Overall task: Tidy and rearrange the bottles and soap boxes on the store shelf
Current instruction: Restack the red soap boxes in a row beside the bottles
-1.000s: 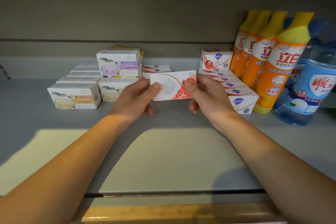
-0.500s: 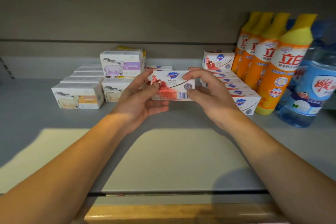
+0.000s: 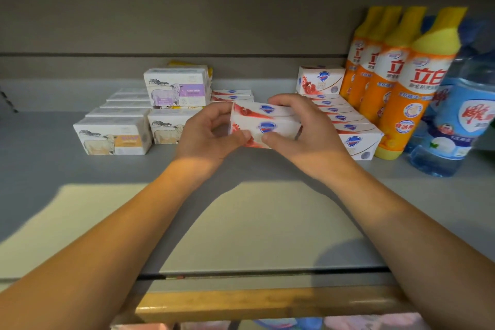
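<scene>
Two hands held one red-and-white soap box (image 3: 263, 126) above the grey shelf (image 3: 241, 222): the left hand (image 3: 207, 132) gripped its left end, the right hand (image 3: 302, 131) curled over its top and front. Four orange bottles (image 3: 412, 94) stood in a row at the right, beside one blue bottle (image 3: 455, 126). Two sheep-printed boxes (image 3: 176, 87) sat stacked at the left; the row of red-and-white boxes (image 3: 356, 139) was too blurred to count.

glossy cardboard soap box (image 3: 263, 126), matt grey shelf (image 3: 241, 222), wooden front edge (image 3: 267, 303).
</scene>
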`<control>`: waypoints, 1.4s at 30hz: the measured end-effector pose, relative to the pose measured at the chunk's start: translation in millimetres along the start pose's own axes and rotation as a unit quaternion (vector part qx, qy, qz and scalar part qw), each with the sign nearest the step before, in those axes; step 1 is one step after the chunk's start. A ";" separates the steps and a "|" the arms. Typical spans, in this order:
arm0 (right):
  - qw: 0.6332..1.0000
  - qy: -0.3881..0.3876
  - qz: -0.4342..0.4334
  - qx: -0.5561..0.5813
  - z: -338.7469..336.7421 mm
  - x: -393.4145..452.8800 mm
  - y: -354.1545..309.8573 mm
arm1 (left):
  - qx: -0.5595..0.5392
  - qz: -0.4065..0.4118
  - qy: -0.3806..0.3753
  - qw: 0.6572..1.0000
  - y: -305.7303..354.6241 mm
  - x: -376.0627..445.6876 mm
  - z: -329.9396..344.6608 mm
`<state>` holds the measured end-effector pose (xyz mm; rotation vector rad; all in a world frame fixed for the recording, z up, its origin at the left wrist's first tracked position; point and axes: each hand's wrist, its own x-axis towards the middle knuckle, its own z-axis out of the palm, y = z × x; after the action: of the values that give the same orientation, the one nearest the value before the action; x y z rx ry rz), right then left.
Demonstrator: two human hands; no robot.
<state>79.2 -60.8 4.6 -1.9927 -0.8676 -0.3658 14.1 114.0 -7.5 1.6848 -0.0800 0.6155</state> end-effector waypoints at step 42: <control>0.876 -0.007 0.065 -0.478 -54.1 113.2 89.9 | 0.496 -0.019 -0.204 0.844 -40.8 9.5 5.7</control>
<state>226.7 -87.9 41.1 -2.9417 -0.5822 -0.8153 39.9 120.4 -40.3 2.8099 -0.0269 0.2350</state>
